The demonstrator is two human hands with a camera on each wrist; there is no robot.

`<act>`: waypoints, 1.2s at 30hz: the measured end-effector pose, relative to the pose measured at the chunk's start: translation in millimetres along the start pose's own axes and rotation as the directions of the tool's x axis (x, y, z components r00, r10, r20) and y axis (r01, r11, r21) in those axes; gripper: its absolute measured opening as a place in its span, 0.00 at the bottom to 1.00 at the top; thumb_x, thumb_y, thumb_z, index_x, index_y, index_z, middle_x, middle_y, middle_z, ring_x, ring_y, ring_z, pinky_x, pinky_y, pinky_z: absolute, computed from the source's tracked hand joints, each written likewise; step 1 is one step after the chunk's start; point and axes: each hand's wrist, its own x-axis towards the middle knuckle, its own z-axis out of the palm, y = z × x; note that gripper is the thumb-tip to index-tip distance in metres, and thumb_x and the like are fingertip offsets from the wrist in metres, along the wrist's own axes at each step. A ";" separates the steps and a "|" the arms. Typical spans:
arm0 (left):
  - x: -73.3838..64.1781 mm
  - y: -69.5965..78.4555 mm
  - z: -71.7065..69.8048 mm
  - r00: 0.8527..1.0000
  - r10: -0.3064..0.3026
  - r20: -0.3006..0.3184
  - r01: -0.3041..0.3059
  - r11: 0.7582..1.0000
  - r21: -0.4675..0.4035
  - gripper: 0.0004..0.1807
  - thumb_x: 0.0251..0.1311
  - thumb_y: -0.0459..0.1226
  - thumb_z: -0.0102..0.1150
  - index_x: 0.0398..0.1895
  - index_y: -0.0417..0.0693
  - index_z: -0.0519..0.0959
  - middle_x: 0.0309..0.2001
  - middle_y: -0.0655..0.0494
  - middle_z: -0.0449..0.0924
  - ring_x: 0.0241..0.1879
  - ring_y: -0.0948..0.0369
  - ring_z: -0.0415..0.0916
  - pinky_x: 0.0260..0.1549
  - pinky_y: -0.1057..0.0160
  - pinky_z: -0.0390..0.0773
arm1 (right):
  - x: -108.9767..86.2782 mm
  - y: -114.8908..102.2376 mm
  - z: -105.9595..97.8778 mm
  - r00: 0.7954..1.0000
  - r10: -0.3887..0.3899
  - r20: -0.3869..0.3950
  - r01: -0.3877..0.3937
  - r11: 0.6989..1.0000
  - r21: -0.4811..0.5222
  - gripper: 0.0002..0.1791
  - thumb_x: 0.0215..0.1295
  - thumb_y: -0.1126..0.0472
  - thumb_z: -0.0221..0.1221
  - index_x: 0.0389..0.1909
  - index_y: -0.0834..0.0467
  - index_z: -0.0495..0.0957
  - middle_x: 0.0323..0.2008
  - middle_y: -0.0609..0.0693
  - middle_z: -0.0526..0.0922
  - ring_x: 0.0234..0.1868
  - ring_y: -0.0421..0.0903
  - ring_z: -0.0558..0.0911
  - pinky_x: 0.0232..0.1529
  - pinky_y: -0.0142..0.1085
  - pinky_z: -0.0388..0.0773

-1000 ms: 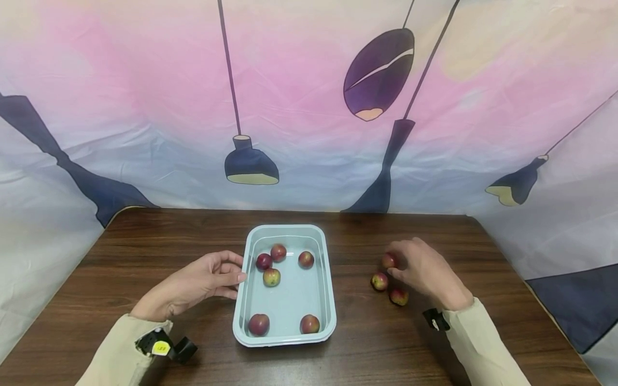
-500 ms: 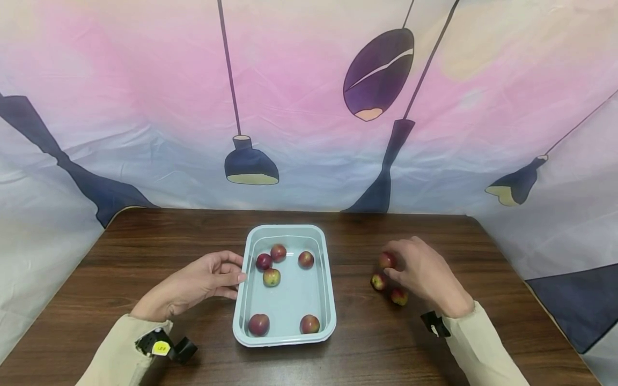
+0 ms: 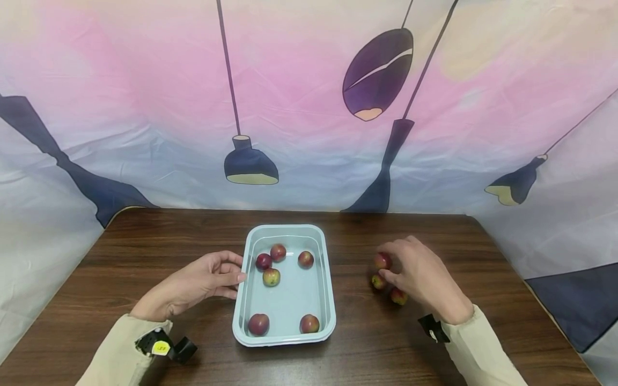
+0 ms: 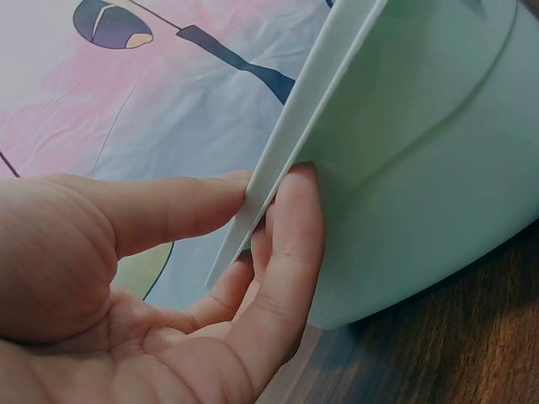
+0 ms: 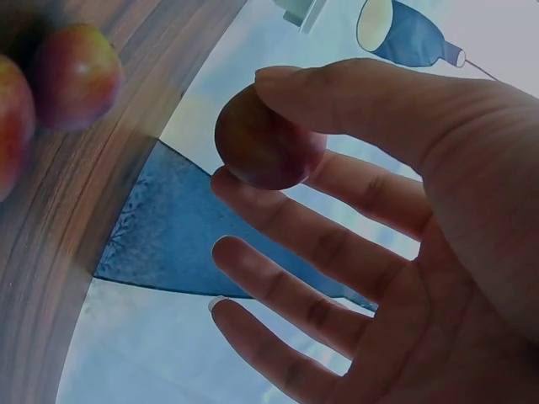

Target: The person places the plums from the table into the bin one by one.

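My left hand [image 3: 205, 280] grips the left rim of a pale blue-green plastic tray [image 3: 292, 303]. In the left wrist view the thumb [image 4: 181, 206] lies on the rim, fingers curled beneath it. To the tray's right, my right hand [image 3: 425, 279] pinches a small red apple [image 3: 382, 260]. The right wrist view shows this apple [image 5: 261, 143] between the thumb and fingers, the other fingers spread. Close under that hand lie two more red-and-yellow apples [image 3: 378, 282], one partly hidden by the thumb.
Inside the tray sit several small apples [image 3: 271, 277], some grouped toward the upper left, others near the corners. The dark wooden table [image 3: 193, 230] ends at a printed cloth backdrop [image 3: 309, 134]. A black strap mount [image 3: 161, 346] is on the left wrist.
The right hand has shifted slightly left with the pinched apple, which now sits close above another apple. The left hand and tray stay put.
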 end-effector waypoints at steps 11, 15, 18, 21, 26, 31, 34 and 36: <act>0.4 -0.4 -0.3 1.000 -0.001 0.000 0.001 1.000 0.000 0.32 0.71 0.36 0.60 0.65 0.22 0.57 0.45 0.50 0.85 0.46 0.61 0.85 0.49 0.59 0.89 | -1.8 -9.3 -2.6 1.000 0.018 -0.025 -0.017 1.000 0.020 0.12 0.58 0.56 0.73 0.43 0.49 0.85 0.42 0.42 0.87 0.50 0.47 0.79 0.53 0.47 0.82; 0.4 -0.9 -0.2 1.000 -0.006 -0.003 0.006 1.000 0.000 0.33 0.71 0.36 0.61 0.66 0.22 0.57 0.45 0.50 0.85 0.46 0.62 0.85 0.49 0.59 0.89 | -2.8 -13.5 -3.9 0.999 0.037 -0.028 -0.036 0.999 0.033 0.11 0.58 0.56 0.72 0.42 0.48 0.85 0.43 0.42 0.87 0.51 0.46 0.79 0.54 0.48 0.82; 0.6 -1.3 -0.3 1.000 -0.007 -0.003 0.007 1.000 -0.001 0.33 0.71 0.36 0.61 0.66 0.23 0.57 0.45 0.50 0.85 0.46 0.61 0.85 0.50 0.59 0.88 | -4.0 -16.7 -4.8 0.998 0.048 -0.032 -0.047 0.998 0.042 0.12 0.58 0.56 0.72 0.42 0.48 0.85 0.44 0.41 0.87 0.52 0.46 0.79 0.54 0.48 0.82; 0.6 -1.2 -0.3 1.000 -0.006 -0.002 0.006 1.000 -0.001 0.32 0.71 0.36 0.60 0.66 0.23 0.57 0.45 0.50 0.85 0.46 0.61 0.85 0.49 0.59 0.89 | -5.5 -19.8 -5.3 0.998 0.047 -0.043 -0.045 0.998 0.039 0.13 0.58 0.55 0.73 0.44 0.49 0.86 0.44 0.42 0.87 0.51 0.46 0.79 0.53 0.47 0.83; 0.8 -0.9 -0.2 1.000 -0.007 -0.004 0.007 1.000 0.000 0.33 0.71 0.37 0.61 0.66 0.23 0.57 0.45 0.50 0.85 0.47 0.61 0.85 0.50 0.59 0.88 | -7.2 -24.9 -6.0 0.997 0.033 -0.072 -0.030 0.999 0.034 0.13 0.57 0.53 0.74 0.43 0.48 0.86 0.42 0.40 0.87 0.48 0.45 0.79 0.50 0.44 0.82; 1.2 -1.0 -0.3 1.000 -0.009 -0.008 0.009 1.000 0.002 0.33 0.71 0.37 0.61 0.66 0.23 0.57 0.45 0.49 0.84 0.47 0.60 0.85 0.50 0.59 0.89 | -8.5 -29.1 -6.6 0.995 -0.001 -0.099 0.004 0.999 0.033 0.10 0.56 0.54 0.74 0.36 0.45 0.83 0.37 0.37 0.85 0.47 0.43 0.78 0.48 0.40 0.80; 1.1 -1.2 -0.4 1.000 -0.009 -0.006 0.009 1.000 0.001 0.32 0.71 0.37 0.60 0.66 0.23 0.57 0.45 0.50 0.84 0.47 0.60 0.85 0.49 0.59 0.89 | -9.4 -31.3 -6.3 0.993 -0.021 -0.119 0.025 0.999 0.034 0.11 0.56 0.55 0.74 0.39 0.46 0.85 0.39 0.37 0.86 0.49 0.44 0.79 0.50 0.42 0.82; 1.1 -1.2 -0.4 1.000 -0.007 -0.005 0.007 1.000 -0.002 0.32 0.71 0.37 0.61 0.66 0.23 0.57 0.45 0.50 0.84 0.46 0.60 0.85 0.49 0.59 0.89 | -9.8 -32.7 -6.2 0.991 -0.031 -0.130 0.036 0.999 0.036 0.13 0.56 0.55 0.74 0.42 0.47 0.86 0.40 0.38 0.87 0.49 0.44 0.80 0.51 0.43 0.82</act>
